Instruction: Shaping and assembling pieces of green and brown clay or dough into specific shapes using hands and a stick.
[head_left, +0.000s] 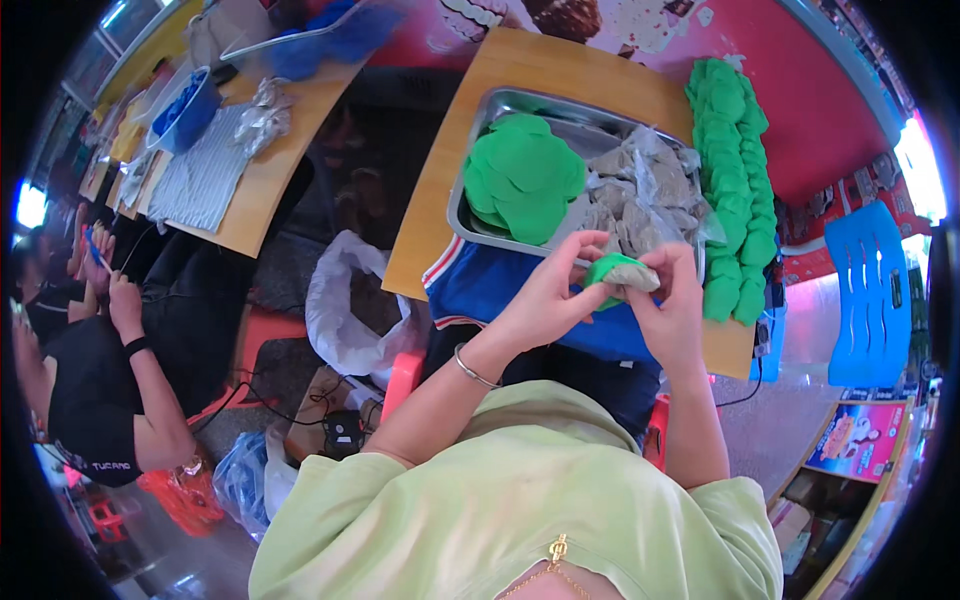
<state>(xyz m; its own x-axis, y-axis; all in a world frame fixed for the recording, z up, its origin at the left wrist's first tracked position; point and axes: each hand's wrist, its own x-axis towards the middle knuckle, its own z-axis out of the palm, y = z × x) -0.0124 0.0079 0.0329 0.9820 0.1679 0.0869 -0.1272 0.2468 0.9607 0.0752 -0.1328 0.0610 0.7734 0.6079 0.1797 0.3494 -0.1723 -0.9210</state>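
In front of my chest, both hands hold a small green piece [602, 268] with a greyish-white part [635, 277] along its top right side. My left hand [556, 292] pinches it between thumb and fingers from the left. The fingertips of my right hand [672, 295] close on its right end. Just beyond them stands a shallow metal tray [462, 222]. At its left lies a heap of thin, round green sheets [522, 178]. At its right are several greyish-brown lumps [615, 212] with clear plastic about them.
Long rows of ruffled green pieces [735, 180] lie along the right of the wooden table [520, 62]. Blue cloth [480, 280] hangs at its near edge. A white bag [352, 310] stands at lower left. Another person [110, 370] sits at far left near a blue basin [190, 115].
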